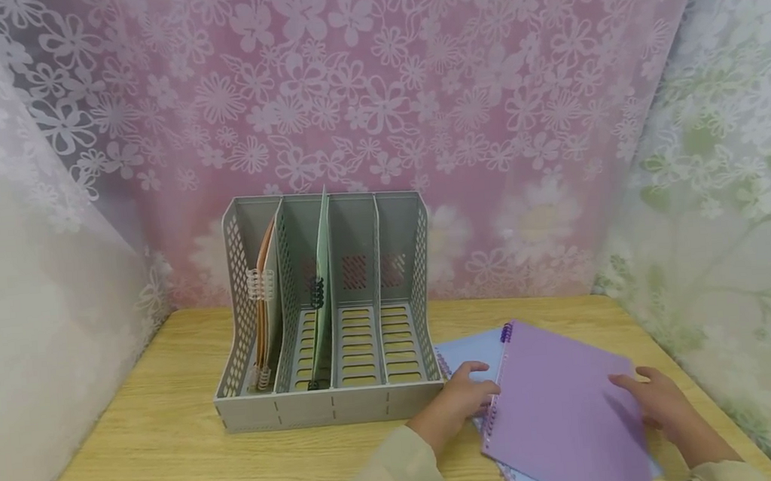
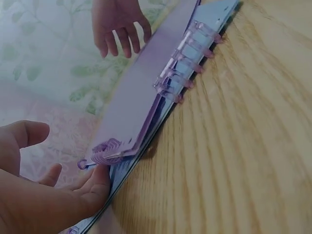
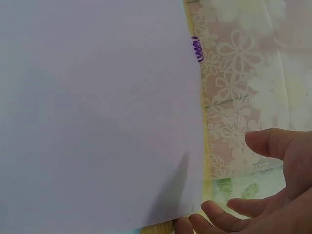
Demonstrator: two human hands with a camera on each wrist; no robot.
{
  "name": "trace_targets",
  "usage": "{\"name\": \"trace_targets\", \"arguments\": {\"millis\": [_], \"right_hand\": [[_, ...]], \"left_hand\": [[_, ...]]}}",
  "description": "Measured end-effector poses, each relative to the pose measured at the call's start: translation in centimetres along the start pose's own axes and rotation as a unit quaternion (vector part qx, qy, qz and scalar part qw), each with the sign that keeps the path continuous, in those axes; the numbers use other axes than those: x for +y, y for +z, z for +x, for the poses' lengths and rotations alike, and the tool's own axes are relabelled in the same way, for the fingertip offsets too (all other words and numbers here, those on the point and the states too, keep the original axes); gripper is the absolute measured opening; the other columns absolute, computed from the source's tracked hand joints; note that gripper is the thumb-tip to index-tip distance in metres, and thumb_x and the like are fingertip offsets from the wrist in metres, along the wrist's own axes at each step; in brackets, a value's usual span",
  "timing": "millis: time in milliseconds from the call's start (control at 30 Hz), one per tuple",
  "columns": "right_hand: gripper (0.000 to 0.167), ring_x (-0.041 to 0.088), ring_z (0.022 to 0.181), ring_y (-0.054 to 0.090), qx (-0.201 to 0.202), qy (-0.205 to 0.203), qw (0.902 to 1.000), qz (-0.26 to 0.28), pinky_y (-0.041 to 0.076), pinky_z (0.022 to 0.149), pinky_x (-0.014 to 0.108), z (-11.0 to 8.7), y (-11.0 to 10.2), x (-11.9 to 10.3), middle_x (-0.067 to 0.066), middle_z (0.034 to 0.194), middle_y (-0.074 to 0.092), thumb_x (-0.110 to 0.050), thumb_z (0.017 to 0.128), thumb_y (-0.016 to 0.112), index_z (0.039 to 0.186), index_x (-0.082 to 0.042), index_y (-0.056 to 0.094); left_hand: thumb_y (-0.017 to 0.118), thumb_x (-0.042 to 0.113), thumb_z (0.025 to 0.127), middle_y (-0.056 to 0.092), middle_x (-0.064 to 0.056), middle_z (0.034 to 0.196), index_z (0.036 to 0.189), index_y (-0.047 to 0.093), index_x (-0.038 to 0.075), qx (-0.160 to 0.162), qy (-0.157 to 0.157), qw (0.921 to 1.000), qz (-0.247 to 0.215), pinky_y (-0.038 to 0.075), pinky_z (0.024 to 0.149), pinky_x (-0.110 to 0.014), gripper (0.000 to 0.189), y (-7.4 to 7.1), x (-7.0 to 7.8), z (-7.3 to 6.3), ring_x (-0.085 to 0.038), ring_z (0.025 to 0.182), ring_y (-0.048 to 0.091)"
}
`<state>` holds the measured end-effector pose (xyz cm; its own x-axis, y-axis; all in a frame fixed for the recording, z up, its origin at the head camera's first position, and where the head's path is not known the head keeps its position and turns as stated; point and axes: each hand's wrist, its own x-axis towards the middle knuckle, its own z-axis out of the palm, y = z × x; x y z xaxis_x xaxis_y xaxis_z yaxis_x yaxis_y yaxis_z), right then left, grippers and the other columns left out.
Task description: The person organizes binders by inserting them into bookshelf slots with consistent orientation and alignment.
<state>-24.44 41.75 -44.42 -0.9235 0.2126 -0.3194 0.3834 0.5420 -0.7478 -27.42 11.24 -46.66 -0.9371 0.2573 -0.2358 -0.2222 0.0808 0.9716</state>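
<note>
A purple loose-leaf notebook [image 1: 562,415] lies slantwise over a light blue ring-bound notebook [image 1: 478,343] at the table's right side. My left hand [image 1: 458,402] is at the purple notebook's ringed edge. In the left wrist view its fingertips [image 2: 101,181] touch the corner by the purple coil [image 2: 107,152], thumb raised away. By the opposite edge is my right hand [image 1: 663,405]; in the right wrist view its fingers [image 3: 217,217] are loosely extended near the cover's corner, thumb apart from it. Clear pinkish rings [image 2: 187,61] show along the blue notebook.
A grey file rack [image 1: 331,407] with several upright compartments stands left of the notebooks. Its leftmost slot holds orange and white ring-bound notebooks [image 1: 266,303]; the slot beside it holds a green one [image 1: 323,268]. Floral curtains [image 1: 375,105] hang behind the wooden table [image 1: 207,473].
</note>
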Motion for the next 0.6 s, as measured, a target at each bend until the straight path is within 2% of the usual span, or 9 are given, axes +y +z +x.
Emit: {"name": "trace_targets", "arguments": {"millis": [267,367,500,600], "right_hand": [[0.097,0.059,0.133,0.014,0.003,0.008,0.9999,0.015,0.042,0.099,0.057,0.17,0.18,0.27,0.045,0.146,-0.001,-0.048,0.097,0.047,0.145,0.017,-0.007],[0.096,0.059,0.133,0.015,0.008,0.007,0.9997,0.022,0.042,0.1,0.057,0.24,0.13,0.35,0.045,0.146,-0.001,-0.048,0.098,0.047,0.145,0.017,-0.007],[0.093,0.057,0.131,0.024,0.015,0.006,0.9995,0.028,0.051,0.091,0.044,0.13,-0.02,0.25,0.045,0.145,0.007,-0.046,0.099,0.046,0.145,0.016,-0.006],[0.093,0.057,0.129,0.027,0.015,0.004,0.9994,0.029,0.052,0.08,0.033,-0.05,-0.17,-0.01,0.045,0.144,0.01,-0.046,0.099,0.045,0.146,0.015,-0.007]], "left_hand": [[0.066,0.006,0.085,0.066,-0.008,0.092,0.127,0.055,0.009,-0.005,-0.02,0.9983,-0.054,0.057,0.075,-0.032,0.043,0.1,-0.8,0.17,-0.021,0.088,0.067],[0.066,0.006,0.085,0.066,-0.007,0.092,0.126,0.056,0.009,0.001,-0.021,0.9982,-0.057,0.056,0.075,-0.031,0.043,0.14,-0.81,0.1,-0.021,0.088,0.066],[0.066,0.006,0.084,0.065,-0.006,0.092,0.125,0.057,0.01,0.009,-0.02,0.9983,-0.054,0.056,0.073,-0.031,0.042,0.16,-0.75,-0.03,-0.02,0.085,0.065],[0.066,0.006,0.084,0.064,-0.006,0.091,0.124,0.057,0.012,0.015,-0.02,0.9982,-0.055,0.054,0.07,-0.029,0.041,0.18,-0.7,-0.1,-0.018,0.082,0.064]]}}
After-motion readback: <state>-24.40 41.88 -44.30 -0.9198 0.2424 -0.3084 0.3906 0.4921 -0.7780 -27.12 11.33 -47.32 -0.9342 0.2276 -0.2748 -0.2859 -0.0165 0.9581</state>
